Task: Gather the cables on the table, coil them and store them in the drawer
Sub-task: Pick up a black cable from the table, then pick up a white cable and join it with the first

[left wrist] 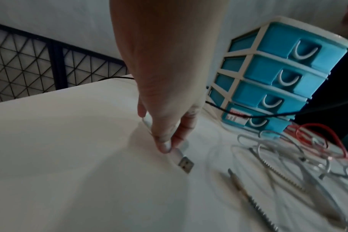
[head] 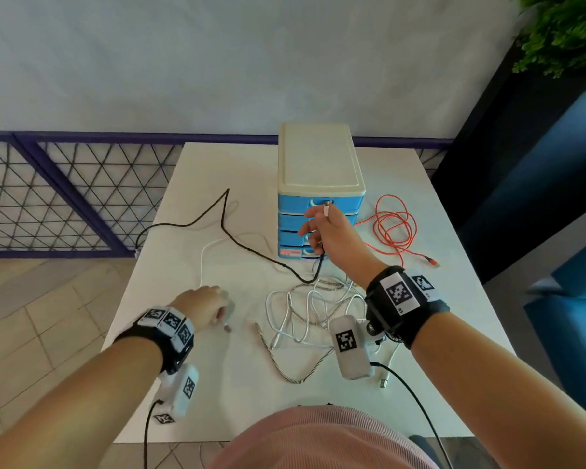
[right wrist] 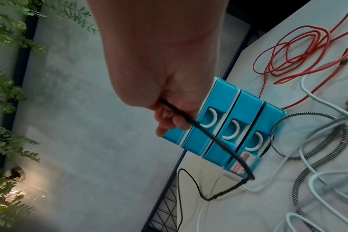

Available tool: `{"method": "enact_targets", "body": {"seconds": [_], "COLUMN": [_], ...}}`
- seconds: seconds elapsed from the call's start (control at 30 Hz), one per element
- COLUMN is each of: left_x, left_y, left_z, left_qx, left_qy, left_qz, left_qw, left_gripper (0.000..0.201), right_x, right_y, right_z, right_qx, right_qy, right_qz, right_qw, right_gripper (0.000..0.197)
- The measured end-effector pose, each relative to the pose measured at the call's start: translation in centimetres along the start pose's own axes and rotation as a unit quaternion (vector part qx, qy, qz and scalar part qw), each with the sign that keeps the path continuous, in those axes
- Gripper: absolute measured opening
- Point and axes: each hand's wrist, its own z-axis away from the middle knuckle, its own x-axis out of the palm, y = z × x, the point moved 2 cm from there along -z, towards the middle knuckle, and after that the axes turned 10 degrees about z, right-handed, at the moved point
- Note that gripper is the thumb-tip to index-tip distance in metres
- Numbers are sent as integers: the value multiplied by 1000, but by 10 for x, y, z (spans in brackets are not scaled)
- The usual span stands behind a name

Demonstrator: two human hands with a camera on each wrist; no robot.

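My right hand (head: 315, 228) is raised in front of the blue drawer unit (head: 320, 198) and grips a black cable (head: 237, 243), whose plug end sticks up above the fist. In the right wrist view the black cable (right wrist: 218, 144) hangs from my curled fingers (right wrist: 169, 124) down to the table. My left hand (head: 219, 316) is low at the table's front left and pinches a white cable (head: 202, 262) just behind its USB plug (left wrist: 186, 164). A tangle of white and braided cables (head: 312, 309) lies between my hands. A red cable (head: 393, 231) sits right of the unit.
The drawer unit (left wrist: 268, 78) has several blue drawers, all shut. The black cable runs off the white table's (head: 437, 333) left edge. A purple mesh railing (head: 65, 198) stands to the left, and a dark blue panel with a plant (head: 562, 32) to the right.
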Motion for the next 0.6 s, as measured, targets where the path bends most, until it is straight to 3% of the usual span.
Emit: {"method": "enact_targets", "body": {"seconds": [0.07,0.17,0.27,0.37,0.43,0.5,0.6], "left_x": [-13,-58,-111,-146,-153,-151,-140], "left_y": [5,32,71,103,120,133,144], "left_z": [2,8,22,35,37,35,28], "left_qx": [25,54,93,132,139,135,135], "left_qy": [42,175,284,308,289,271,251], "left_qz": [126,303,466,581,615,621,615], "left_qw": [991,935,833,742,720,723,735], "left_gripper": [14,12,11,21,33,44,44], "right_x": [-1,-2,6,19,27,30,30], "right_y": [2,2,-2,-14,-23,-32,-34], "right_z": [2,4,5,8,12,15,14], "right_qx": [-16,-15,-14,-38,-56,-61,-57], "right_qy": [-13,-25,-47,-77,-90,-94,-89], "right_qz": [15,23,-9,-42,-73,-131,-219], "right_qw": [1000,999,999,995,992,985,970], "right_gripper": [26,31,36,38,36,40,37]}}
